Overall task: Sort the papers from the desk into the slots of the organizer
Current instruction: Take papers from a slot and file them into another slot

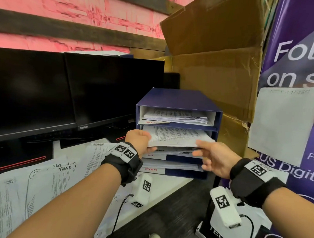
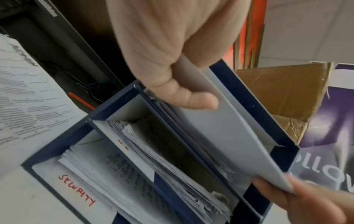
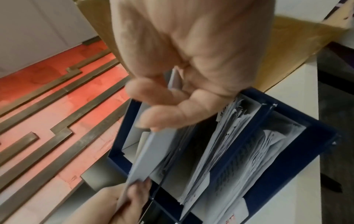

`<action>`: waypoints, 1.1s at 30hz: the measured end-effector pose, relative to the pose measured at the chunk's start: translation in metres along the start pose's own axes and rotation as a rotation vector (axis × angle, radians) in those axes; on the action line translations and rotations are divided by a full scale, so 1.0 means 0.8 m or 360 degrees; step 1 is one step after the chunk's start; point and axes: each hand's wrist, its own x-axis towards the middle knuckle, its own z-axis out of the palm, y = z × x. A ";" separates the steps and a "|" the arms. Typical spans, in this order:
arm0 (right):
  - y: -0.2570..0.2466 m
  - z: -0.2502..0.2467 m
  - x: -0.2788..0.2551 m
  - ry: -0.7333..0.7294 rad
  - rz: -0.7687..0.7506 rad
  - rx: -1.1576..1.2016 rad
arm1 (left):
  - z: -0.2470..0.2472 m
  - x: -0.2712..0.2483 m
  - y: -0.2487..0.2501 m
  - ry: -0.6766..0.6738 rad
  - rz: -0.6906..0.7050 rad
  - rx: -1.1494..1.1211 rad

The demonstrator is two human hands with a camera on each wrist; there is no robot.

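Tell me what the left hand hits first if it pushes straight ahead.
Likely the organizer: the left hand grips the sheets at the second slot from the top, so its knuckles would probably meet the front edge. Depth is unclear.

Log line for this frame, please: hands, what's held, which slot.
left hand: grips sheet's left edge | right hand: pinches right corner | sheet: partly in second slot from top | organizer: on desk | loose papers: remain

An office: two monitors (image 1: pixel 73 91) on a desk (image 1: pixel 161 183) strewn with printed papers (image 1: pixel 43 177).
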 end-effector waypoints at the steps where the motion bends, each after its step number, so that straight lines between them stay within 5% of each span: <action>1: 0.001 0.000 0.002 0.0008 0.0001 0.0003 | 0.005 0.002 -0.001 -0.0021 0.0015 -0.0049; 5: -0.010 0.014 0.006 0.0051 -0.0016 0.0526 | 0.013 -0.004 -0.003 -0.0116 0.0043 -0.0192; 8: -0.012 0.027 0.010 -0.0075 -0.0071 0.0655 | 0.008 -0.006 -0.005 -0.0023 0.0287 0.0269; 12: -0.005 0.031 0.013 0.0164 -0.0459 -0.0551 | 0.004 -0.009 -0.014 0.0009 0.0812 0.1043; 15: -0.003 0.019 0.025 0.0214 -0.0822 -0.1876 | 0.007 -0.006 -0.015 -0.0237 0.0726 0.1458; 18: -0.003 0.022 0.030 0.0153 -0.0774 -0.2637 | 0.008 0.003 -0.013 -0.0440 0.0685 0.1890; 21: -0.001 0.030 0.030 0.0063 -0.0658 -0.2716 | 0.004 0.004 -0.016 -0.0483 0.0825 0.1967; 24: 0.006 0.029 0.026 0.0112 -0.1031 -0.2266 | -0.014 0.000 -0.024 -0.0215 0.1117 0.1739; 26: 0.016 0.027 0.025 0.0011 -0.1124 -0.2136 | -0.026 0.000 -0.032 -0.0275 0.1208 0.1888; 33: 0.060 0.027 0.038 -0.0063 -0.1125 -0.2886 | -0.016 0.011 -0.052 -0.0860 0.0711 0.2590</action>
